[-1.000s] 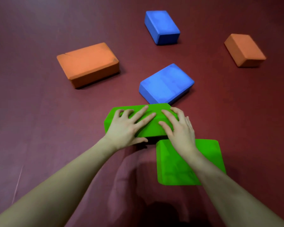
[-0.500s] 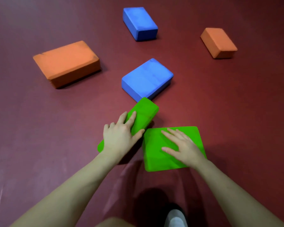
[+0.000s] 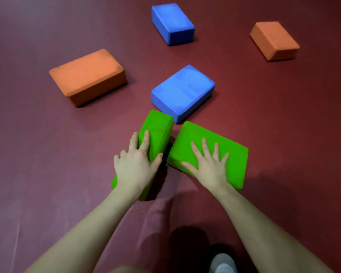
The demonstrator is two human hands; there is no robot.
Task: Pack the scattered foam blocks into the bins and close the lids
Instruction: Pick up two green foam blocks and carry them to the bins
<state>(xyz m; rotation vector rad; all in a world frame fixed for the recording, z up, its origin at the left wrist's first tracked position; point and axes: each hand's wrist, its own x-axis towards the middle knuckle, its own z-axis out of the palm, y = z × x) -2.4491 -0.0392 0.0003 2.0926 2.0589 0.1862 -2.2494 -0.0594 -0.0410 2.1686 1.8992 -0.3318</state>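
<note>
Six foam blocks on the dark red floor (image 3: pixel 283 119) – 2 green, 2 blue, 2 orange: left hand (image 3: pixel 135 167) grips the left green block (image 3: pixel 158 131), fingers and thumb wrapped over it, right hand (image 3: pixel 209 166) lies flat, fingers spread, atop the right green block (image 3: pixel 201 134), near blue block (image 3: pixel 182 90) just beyond both.

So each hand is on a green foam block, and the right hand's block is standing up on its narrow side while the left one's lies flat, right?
Not quite, the sides are swapped. In the head view the left hand grips the green block standing on its narrow side, and the right hand rests spread on the green block lying flat.
</note>
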